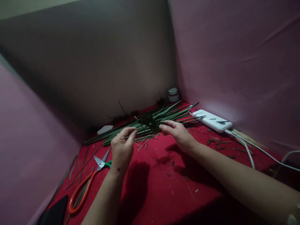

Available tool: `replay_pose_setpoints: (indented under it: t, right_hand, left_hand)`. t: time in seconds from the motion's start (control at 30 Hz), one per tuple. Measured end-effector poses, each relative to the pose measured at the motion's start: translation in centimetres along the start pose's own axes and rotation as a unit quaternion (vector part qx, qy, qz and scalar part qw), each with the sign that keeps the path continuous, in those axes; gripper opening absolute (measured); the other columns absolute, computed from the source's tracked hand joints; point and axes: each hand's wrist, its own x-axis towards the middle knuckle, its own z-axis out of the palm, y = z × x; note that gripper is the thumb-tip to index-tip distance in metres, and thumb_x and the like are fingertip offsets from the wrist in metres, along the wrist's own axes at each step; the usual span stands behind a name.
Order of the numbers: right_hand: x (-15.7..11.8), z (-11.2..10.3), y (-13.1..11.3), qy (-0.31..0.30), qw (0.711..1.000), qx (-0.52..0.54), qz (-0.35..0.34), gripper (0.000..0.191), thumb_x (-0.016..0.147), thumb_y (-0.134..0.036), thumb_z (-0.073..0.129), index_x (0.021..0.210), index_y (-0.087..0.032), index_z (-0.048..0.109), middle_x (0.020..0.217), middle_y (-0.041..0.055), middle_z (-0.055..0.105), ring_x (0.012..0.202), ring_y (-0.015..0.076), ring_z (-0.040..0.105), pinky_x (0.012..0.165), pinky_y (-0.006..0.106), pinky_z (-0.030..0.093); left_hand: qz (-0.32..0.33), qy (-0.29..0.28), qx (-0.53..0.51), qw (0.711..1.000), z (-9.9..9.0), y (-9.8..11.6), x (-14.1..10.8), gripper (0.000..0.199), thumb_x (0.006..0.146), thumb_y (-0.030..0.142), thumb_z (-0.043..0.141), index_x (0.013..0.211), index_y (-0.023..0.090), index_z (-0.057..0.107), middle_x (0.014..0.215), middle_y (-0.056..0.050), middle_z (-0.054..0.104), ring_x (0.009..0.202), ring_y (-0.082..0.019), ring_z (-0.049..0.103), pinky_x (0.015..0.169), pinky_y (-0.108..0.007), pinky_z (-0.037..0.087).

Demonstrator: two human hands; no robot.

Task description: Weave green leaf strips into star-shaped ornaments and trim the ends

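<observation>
A dark green piece made of leaf strips [147,121], its shape hard to make out, is between my hands above the red cloth. My right hand [179,132] has its thumb and fingers closed at the right edge of this piece. To the left, my left hand [123,147] is closed in a pinch; what sits between its fingertips is too small to tell. Behind and below the piece lies a spread bundle of long green leaf strips [173,110]. Orange-and-green-handled scissors [81,197] lie with blades apart beside my left wrist, which covers part of the green handle.
A white power bank [212,120] with a white cable [248,153] lies at right, beside thin pale sticks [252,142]. A small white jar [173,94] stands in the back corner. Cut scraps [217,143] dot the red cloth [159,193]. A dark flat object [55,211] lies front left.
</observation>
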Motion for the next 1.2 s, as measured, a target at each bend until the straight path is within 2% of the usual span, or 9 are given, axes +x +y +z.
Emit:
replay_pose_setpoints:
  t: [0.1,0.2,0.3,0.4,0.53,0.67,0.83,1.03,1.2]
  right_hand:
    - [0.3,-0.1,-0.4,-0.027,0.984,0.169,0.057,0.034,0.065,-0.031,0.073,0.094,-0.016,0.065,0.088,0.0026,0.067,0.076,0.0122,0.059,0.068,0.025,0.045]
    - [0.2,-0.1,-0.8,-0.055,0.965,0.248,0.072,0.034,0.059,-0.022,0.075,0.090,-0.015,0.065,0.082,0.0030,0.068,0.068,0.0126,0.060,0.063,0.026,0.047]
    - [0.1,-0.2,-0.6,-0.074,0.964,0.247,0.072,0.022,0.061,-0.022,0.073,0.079,-0.012,0.064,0.072,0.0045,0.067,0.058,0.0140,0.061,0.059,0.030,0.049]
    - [0.2,-0.4,-0.2,-0.076,0.969,0.226,0.067,0.016,0.065,-0.023,0.069,0.070,-0.010,0.062,0.067,0.0059,0.066,0.057,0.0153,0.062,0.058,0.030,0.049]
    - [0.2,-0.6,0.1,-0.071,0.980,0.180,0.052,0.014,0.068,-0.023,0.066,0.071,-0.010,0.063,0.062,0.0050,0.065,0.052,0.0134,0.059,0.053,0.027,0.047]
    - [-0.2,-0.4,0.3,-0.103,0.983,0.140,0.060,0.017,0.070,-0.025,0.065,0.073,-0.008,0.065,0.062,0.0062,0.065,0.050,0.0131,0.058,0.050,0.026,0.045]
    - [-0.7,0.1,0.3,-0.156,0.975,0.129,0.097,0.017,0.068,-0.025,0.067,0.072,-0.008,0.065,0.062,0.0052,0.064,0.050,0.0132,0.058,0.053,0.028,0.047]
    - [-0.5,-0.3,-0.5,-0.136,0.963,0.185,0.142,0.024,0.064,-0.021,0.069,0.086,-0.013,0.066,0.077,0.0044,0.066,0.062,0.0145,0.060,0.053,0.028,0.050]
    - [-0.4,-0.5,-0.3,-0.141,0.956,0.188,0.175,0.015,0.062,-0.022,0.070,0.069,-0.010,0.065,0.061,0.0037,0.064,0.049,0.0139,0.059,0.047,0.026,0.048]
  left_hand:
    - [-0.010,-0.044,-0.035,0.998,0.5,0.9,-0.6,0.012,0.080,0.030,0.058,0.082,0.022,0.067,0.070,0.002,0.065,0.067,-0.014,0.059,0.068,-0.025,0.043]
    - [-0.005,-0.083,-0.038,0.996,0.8,1.6,-1.2,0.011,0.081,0.030,0.057,0.080,0.022,0.066,0.068,0.002,0.064,0.068,-0.014,0.058,0.069,-0.026,0.043]
    - [-0.005,-0.115,-0.037,0.993,1.1,2.0,-1.6,0.013,0.082,0.030,0.056,0.078,0.021,0.065,0.067,0.001,0.064,0.068,-0.015,0.057,0.069,-0.027,0.043]
    - [-0.006,-0.144,-0.042,0.989,1.2,2.2,-1.6,0.014,0.082,0.030,0.056,0.081,0.021,0.066,0.071,0.001,0.065,0.071,-0.015,0.059,0.070,-0.027,0.044]
    - [0.006,-0.102,-0.073,0.992,1.2,2.6,-1.5,0.014,0.079,0.033,0.061,0.082,0.020,0.066,0.079,-0.001,0.065,0.076,-0.014,0.058,0.074,-0.026,0.044]
    - [-0.061,-0.081,-0.142,0.985,1.3,2.8,-1.5,0.026,0.075,0.037,0.066,0.093,0.018,0.064,0.087,-0.002,0.067,0.079,-0.015,0.060,0.075,-0.026,0.045]
    - [-0.094,-0.100,-0.188,0.972,1.3,2.8,-1.5,0.015,0.074,0.032,0.067,0.080,0.018,0.067,0.074,0.001,0.065,0.072,-0.012,0.056,0.069,-0.022,0.043]
    - [-0.154,-0.135,-0.249,0.947,1.3,2.6,-1.1,0.011,0.070,0.027,0.070,0.073,0.017,0.066,0.063,0.005,0.061,0.059,-0.007,0.050,0.058,-0.018,0.040]
    - [-0.148,-0.174,-0.233,0.945,1.5,2.6,-1.3,0.012,0.069,0.027,0.069,0.072,0.016,0.066,0.064,0.002,0.063,0.059,-0.011,0.054,0.059,-0.022,0.043]
